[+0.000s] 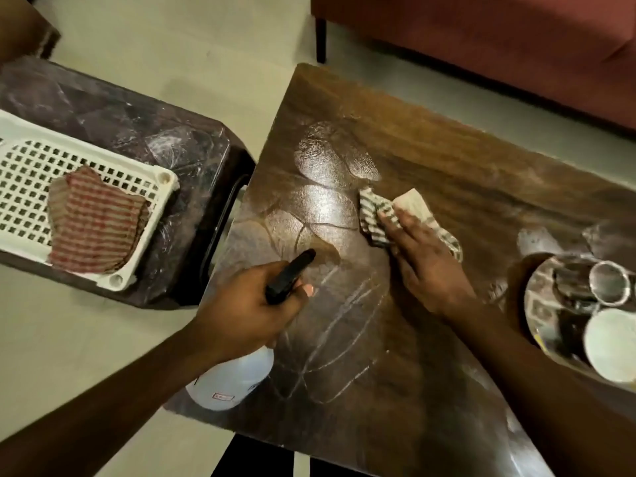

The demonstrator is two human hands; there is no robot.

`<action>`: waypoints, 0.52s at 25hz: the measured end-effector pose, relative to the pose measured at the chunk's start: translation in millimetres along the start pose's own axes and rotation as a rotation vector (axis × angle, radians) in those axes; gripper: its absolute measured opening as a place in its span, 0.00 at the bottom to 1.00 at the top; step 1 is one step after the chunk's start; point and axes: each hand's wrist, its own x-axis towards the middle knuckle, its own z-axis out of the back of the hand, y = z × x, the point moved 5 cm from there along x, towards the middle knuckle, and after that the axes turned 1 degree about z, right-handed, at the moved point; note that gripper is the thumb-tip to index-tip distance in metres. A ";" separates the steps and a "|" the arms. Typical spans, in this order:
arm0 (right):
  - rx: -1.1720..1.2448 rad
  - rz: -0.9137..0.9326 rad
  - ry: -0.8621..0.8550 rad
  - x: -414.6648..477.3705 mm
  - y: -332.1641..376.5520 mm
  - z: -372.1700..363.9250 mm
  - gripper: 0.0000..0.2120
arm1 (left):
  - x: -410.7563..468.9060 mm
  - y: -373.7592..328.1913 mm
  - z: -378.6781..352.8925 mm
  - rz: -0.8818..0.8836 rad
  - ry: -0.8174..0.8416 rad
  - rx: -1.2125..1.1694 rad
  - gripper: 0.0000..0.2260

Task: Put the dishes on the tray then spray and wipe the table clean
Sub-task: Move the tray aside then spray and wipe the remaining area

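The brown wooden tabletop [447, 173] was shiny and wet in curved patches near its left edge, with thin white streaks closer to the near edge. The right hand [426, 266] lay flat on a striped cloth [377, 215], fingers stretched out and pressing it down onto the tabletop, near the middle and just beside the wet patches. The left hand [251, 311] was closed around the neck of a white spray bottle [230, 380]. One finger rested by the black nozzle [290, 275], which pointed out over the wet part. The bottle was at the tabletop's left near corner; I could not tell if it stood on the wood or was held just above it.

At the right edge of the tabletop sat a shiny round metal tray [537, 304]. On it were a steel cup [609, 282] and a white bowl [612, 346], close together.

To the left, apart from the tabletop, a dark stool [165, 146] stood on the pale floor [172, 46]. It carried a white plastic basket [31, 173] with square holes. A red and white striped cloth [93, 228] lay in the basket, at its right end. A red sofa [481, 39] stood beyond the tabletop's far edge.
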 end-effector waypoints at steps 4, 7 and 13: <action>0.171 -0.400 -0.249 -56.0 -20.2 -9.0 0.28 | -22.7 1.3 -11.3 -0.005 -0.032 -0.026 0.07; 0.150 -0.414 -0.264 -88.5 -7.2 -25.8 0.28 | -42.8 7.3 -19.0 0.012 -0.109 -0.004 0.12; 0.155 -0.377 -0.222 -127.7 -8.7 -35.1 0.28 | -88.8 16.3 -45.7 0.025 -0.037 -0.069 0.09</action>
